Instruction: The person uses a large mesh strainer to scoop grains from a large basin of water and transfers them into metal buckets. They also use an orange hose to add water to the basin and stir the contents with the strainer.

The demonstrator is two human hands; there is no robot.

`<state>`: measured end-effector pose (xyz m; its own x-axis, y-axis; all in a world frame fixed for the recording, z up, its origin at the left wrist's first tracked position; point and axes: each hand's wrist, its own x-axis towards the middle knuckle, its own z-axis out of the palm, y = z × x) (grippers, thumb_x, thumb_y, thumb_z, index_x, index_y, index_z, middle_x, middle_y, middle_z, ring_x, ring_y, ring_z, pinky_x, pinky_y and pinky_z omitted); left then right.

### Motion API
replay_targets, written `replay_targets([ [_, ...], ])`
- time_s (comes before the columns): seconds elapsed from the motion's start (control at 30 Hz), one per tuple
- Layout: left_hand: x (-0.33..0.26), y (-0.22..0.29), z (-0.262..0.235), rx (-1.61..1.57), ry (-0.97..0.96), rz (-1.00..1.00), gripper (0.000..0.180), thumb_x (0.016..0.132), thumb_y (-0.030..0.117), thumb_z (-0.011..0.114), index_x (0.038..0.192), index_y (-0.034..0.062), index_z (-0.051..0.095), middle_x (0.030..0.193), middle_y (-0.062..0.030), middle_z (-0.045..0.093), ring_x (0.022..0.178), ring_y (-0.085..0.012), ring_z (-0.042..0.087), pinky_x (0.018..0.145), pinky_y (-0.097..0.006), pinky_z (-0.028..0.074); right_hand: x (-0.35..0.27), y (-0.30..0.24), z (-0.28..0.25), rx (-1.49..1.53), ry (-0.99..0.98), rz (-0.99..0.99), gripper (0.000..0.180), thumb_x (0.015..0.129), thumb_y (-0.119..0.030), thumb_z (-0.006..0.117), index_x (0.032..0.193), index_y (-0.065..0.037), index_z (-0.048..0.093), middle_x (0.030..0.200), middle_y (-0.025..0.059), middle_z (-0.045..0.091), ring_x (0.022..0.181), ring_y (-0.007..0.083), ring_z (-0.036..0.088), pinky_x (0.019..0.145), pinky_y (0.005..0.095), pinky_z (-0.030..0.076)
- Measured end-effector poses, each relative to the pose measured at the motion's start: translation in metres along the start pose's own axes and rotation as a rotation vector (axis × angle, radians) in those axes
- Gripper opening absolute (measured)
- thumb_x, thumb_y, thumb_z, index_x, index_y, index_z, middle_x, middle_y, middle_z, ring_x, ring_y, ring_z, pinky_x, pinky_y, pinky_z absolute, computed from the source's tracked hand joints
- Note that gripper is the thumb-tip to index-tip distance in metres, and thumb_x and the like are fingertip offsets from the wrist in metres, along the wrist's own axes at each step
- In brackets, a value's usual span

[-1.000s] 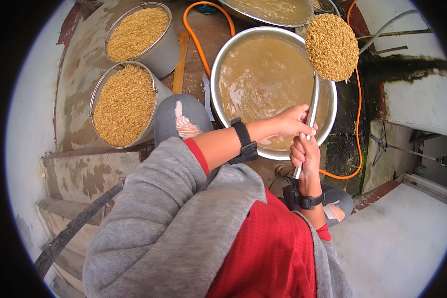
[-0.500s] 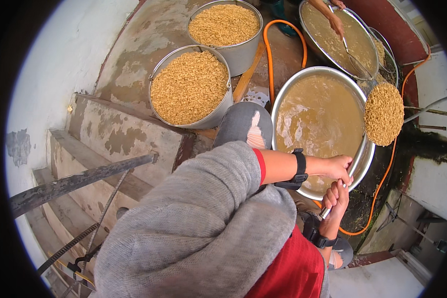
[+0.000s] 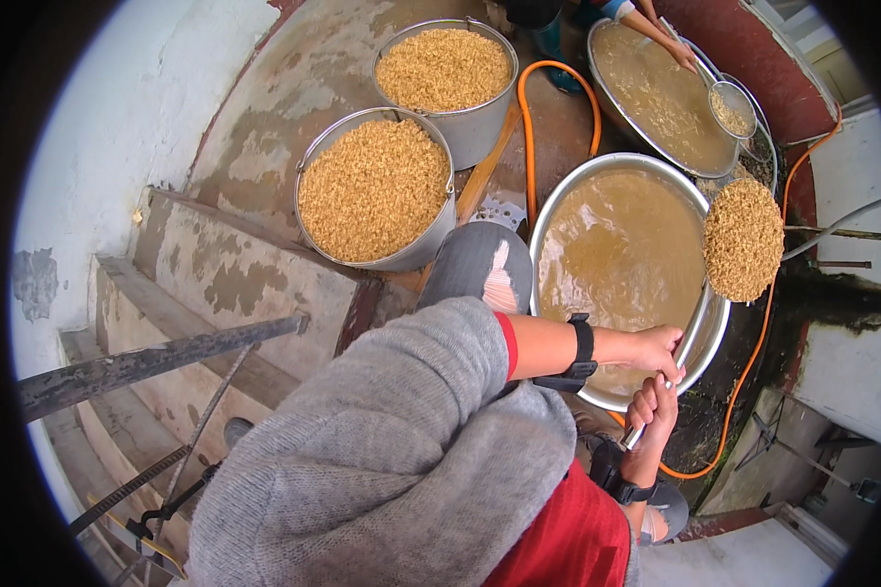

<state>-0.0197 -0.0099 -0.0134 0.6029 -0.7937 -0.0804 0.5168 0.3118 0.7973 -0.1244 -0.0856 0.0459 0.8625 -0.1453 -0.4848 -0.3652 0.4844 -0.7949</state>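
Both my hands grip the long metal handle of a skimmer. My left hand point(image 3: 661, 352) is closed on it farther up, and my right hand point(image 3: 653, 406) is wrapped round it near its end. The skimmer's head lies under a rounded heap of wet tan grain point(image 3: 744, 240), held at the right rim of a wide metal basin point(image 3: 548, 215). Cloudy brown water point(image 3: 622, 249) fills the basin, which stands in front of my knees. The handle slants across the basin's right side.
Two metal buckets point(image 3: 416, 256) point(image 3: 485, 137) of grain stand at the left. Beyond my basin, a co-worker's hand point(image 3: 682, 54) holds a strainer point(image 3: 732, 110) over another basin point(image 3: 607, 93). An orange hose point(image 3: 529, 137) loops between them. Steps point(image 3: 166, 303) and a metal rail point(image 3: 166, 362) are at the left.
The co-worker's strainer has come up out of the water with grain in it. My view has shifted slightly; my hands keep their grip and the heaped skimmer stays beside the basin's rim.
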Motion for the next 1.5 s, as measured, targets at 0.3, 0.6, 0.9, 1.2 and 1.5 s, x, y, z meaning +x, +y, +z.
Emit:
replay_targets([
  [0.3,0.0006,-0.0009,-0.0003,-0.009,-0.02,0.046,0.038,0.07,-0.003,0.065,0.103,-0.0031,0.045,0.089,-0.0123,0.06,0.081,-0.0193,0.061,0.07,-0.03,0.051,0.0015,0.0016,-0.0026,-0.006,-0.004,-0.016,0.01,0.096,-0.016,0.046,0.089,-0.01,0.042,0.057,-0.0051,0.031,0.037,0.0024,0.028,0.029,0.0175,0.025],
  [0.6,-0.0015,0.0018,0.0021,-0.048,-0.025,0.059,0.04,0.071,-0.004,0.067,0.105,-0.0038,0.046,0.09,-0.0121,0.06,0.082,-0.0188,0.061,0.071,-0.03,0.051,-0.0016,-0.0008,0.0009,-0.003,-0.006,-0.007,0.013,0.096,-0.016,0.046,0.086,-0.011,0.041,0.057,-0.0054,0.031,0.038,0.0024,0.028,0.03,0.0174,0.026],
  [0.9,-0.0013,0.0025,-0.0028,-0.033,-0.069,0.011,0.041,0.074,-0.003,0.066,0.109,-0.0028,0.044,0.096,-0.0133,0.061,0.088,-0.0199,0.061,0.077,-0.032,0.051,-0.0011,0.0002,-0.0013,-0.033,-0.032,0.0,0.006,0.096,-0.014,0.046,0.099,-0.01,0.044,0.056,-0.0049,0.032,0.038,0.0033,0.031,0.031,0.0175,0.027],
  [1.2,-0.0022,0.0068,-0.0035,-0.007,-0.064,-0.006,0.043,0.076,-0.002,0.064,0.112,-0.0025,0.041,0.099,-0.0152,0.061,0.095,-0.0231,0.061,0.083,-0.034,0.049,-0.0013,-0.0039,-0.0008,-0.034,-0.061,-0.007,0.006,0.096,-0.014,0.046,0.097,-0.009,0.044,0.057,-0.0042,0.033,0.039,0.0038,0.031,0.031,0.0181,0.027],
  [1.5,-0.0019,0.0071,-0.0031,-0.011,-0.065,-0.007,0.038,0.077,0.0,0.066,0.107,-0.0015,0.042,0.098,-0.0135,0.061,0.093,-0.0208,0.061,0.084,-0.033,0.049,-0.0018,-0.0056,0.0007,-0.01,-0.051,-0.001,0.011,0.096,-0.013,0.046,0.105,-0.008,0.044,0.059,-0.0034,0.036,0.039,0.0039,0.033,0.031,0.0181,0.029],
])
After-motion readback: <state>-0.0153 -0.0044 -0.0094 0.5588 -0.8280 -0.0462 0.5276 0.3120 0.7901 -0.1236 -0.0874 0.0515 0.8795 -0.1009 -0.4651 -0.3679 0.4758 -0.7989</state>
